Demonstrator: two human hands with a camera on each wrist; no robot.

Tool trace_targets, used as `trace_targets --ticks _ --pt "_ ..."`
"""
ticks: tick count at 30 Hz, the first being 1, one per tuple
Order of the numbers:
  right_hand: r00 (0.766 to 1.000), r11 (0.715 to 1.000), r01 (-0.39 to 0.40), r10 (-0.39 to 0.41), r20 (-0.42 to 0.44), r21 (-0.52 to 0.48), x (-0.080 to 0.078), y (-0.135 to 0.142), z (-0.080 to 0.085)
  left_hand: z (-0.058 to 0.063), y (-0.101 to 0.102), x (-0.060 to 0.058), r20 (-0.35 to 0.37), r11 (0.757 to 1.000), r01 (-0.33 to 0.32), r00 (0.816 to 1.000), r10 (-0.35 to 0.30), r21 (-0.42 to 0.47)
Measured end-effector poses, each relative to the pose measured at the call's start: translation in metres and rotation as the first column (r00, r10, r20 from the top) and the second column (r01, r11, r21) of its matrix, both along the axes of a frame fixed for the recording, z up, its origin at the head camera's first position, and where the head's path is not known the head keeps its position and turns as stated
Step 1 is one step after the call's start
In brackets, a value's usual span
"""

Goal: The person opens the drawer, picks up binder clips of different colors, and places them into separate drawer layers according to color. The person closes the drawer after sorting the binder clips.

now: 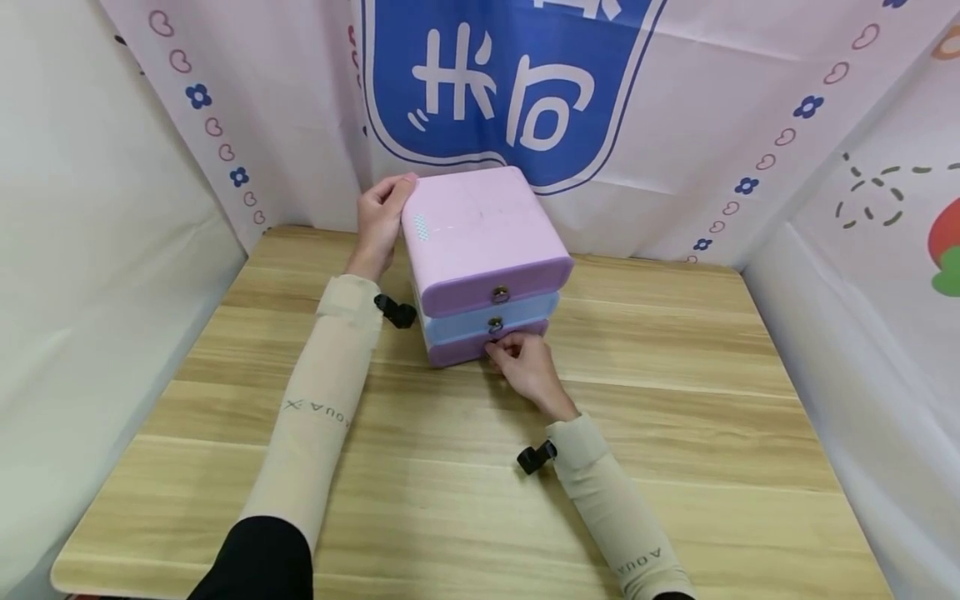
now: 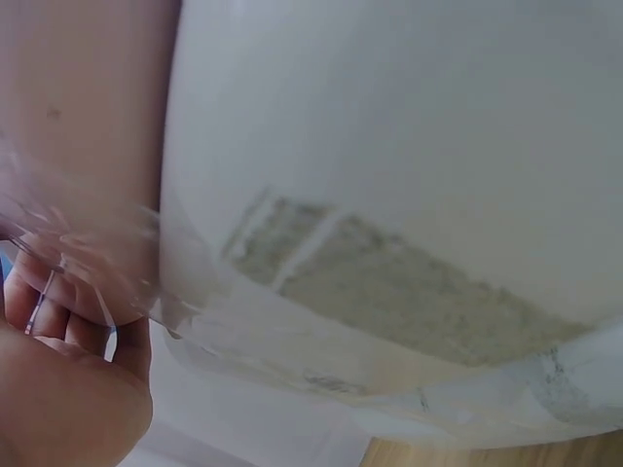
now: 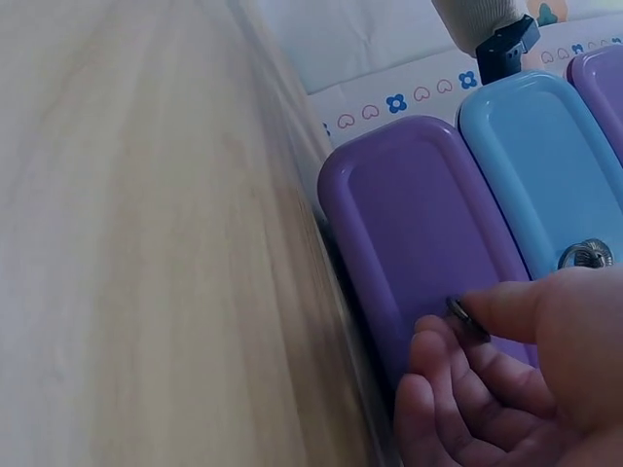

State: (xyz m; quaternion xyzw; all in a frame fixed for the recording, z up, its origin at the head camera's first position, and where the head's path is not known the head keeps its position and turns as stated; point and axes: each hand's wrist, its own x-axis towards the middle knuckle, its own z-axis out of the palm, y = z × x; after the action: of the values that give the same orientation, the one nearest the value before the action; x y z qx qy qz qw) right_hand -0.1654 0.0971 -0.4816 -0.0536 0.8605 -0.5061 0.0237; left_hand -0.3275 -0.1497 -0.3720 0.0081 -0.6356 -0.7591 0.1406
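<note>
A small pink chest of drawers (image 1: pixel 480 212) stands on the table, with a purple top drawer (image 1: pixel 459 290), a light blue middle drawer (image 1: pixel 453 327) and a purple bottom drawer (image 3: pixel 414 224). My left hand (image 1: pixel 378 221) grips its back left corner, thumb at the top edge; in the left wrist view, that hand's bent fingers (image 2: pixel 73 326) lie against the chest's side. At the bottom drawer's front, my right hand (image 1: pixel 528 367) pinches a small metal ring pull (image 3: pixel 467 319) between thumb and fingers. The drawer fronts look pushed in.
The wood-grain table (image 1: pixel 420 483) extends around the chest. Directly behind it hangs a printed cloth (image 1: pixel 292 108) with a blue badge. White panels (image 1: pixel 82 275) border both sides. A metal ring pull (image 3: pixel 586 255) hangs on the middle drawer. Wrist cameras (image 1: pixel 537 457) sit on both sleeves.
</note>
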Motion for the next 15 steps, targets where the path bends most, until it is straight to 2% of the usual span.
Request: trace_targets --ticks 3,10,15 --pt "1.000 1.000 -0.011 0.011 0.014 -0.002 0.001 0.002 -0.002 0.001 -0.002 0.000 0.004 1.000 0.007 1.000 -0.007 0.001" --pt "0.998 0.999 -0.043 0.043 0.041 0.018 0.000 0.009 -0.007 0.011 -0.009 0.006 0.073 0.999 0.051 0.996 -0.050 -0.013" --pt "0.996 0.996 -0.080 0.079 0.028 0.046 0.003 0.017 -0.005 0.008 -0.017 0.009 0.104 0.998 0.051 0.993 -0.054 0.032"
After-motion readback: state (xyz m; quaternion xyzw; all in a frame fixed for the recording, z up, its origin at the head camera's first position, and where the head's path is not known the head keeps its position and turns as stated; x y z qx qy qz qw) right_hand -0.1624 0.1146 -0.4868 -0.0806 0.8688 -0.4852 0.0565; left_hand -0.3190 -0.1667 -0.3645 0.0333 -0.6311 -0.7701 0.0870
